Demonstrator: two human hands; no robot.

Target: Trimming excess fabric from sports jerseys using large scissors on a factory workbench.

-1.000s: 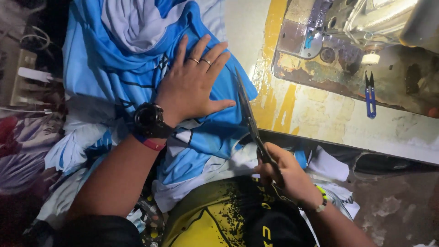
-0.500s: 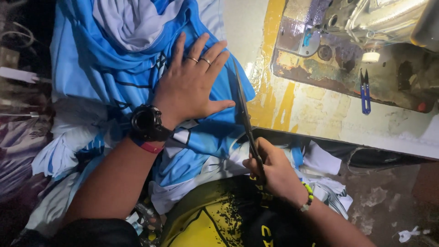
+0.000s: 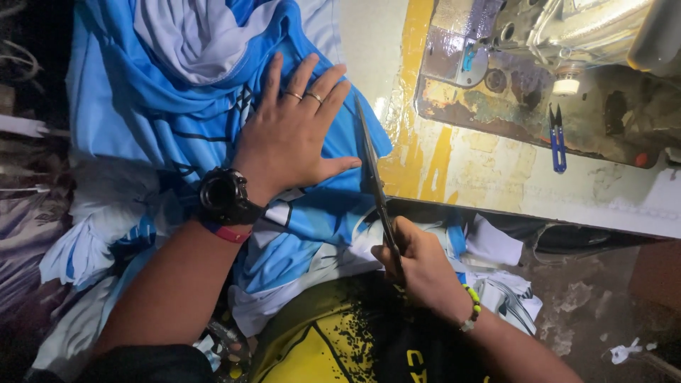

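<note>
- Nearest the camera: yellow shirt [image 3: 319, 340] with black print, over the person's own torso.
- Right hand [image 3: 418, 266]: fingers curled shut around the scissors' handles, which are hidden in the grip; beaded band on the wrist. Against the frame 1 s ago, this hand sits further up and in toward the cloth.
- Scissors [image 3: 372, 181]: blades look nearly closed, tip pointing away along the right edge of the blue cloth [image 3: 177, 120]. Tip now reaches level with the left fingertips; 1 s ago it lay lower. Judgement: the cut has advanced along that edge.
- Left hand [image 3: 291, 138]: flat, palm down on the cloth, fingers spread, thumb out toward the blades and just beside them; 2 rings, black watch [image 3: 223, 197] at the wrist. Position on the cloth matches the earlier frames, so it is acting as the hold-down.
- Cloth location: on the left part of the table [image 3: 468, 170], draped over the near edge into a heap of white and blue pieces.
- Farther right: blue snips [image 3: 557, 142] lying on the rusty machine bed.
- Farthest: sewing machine [image 3: 567, 28], top right, untouched.
</note>
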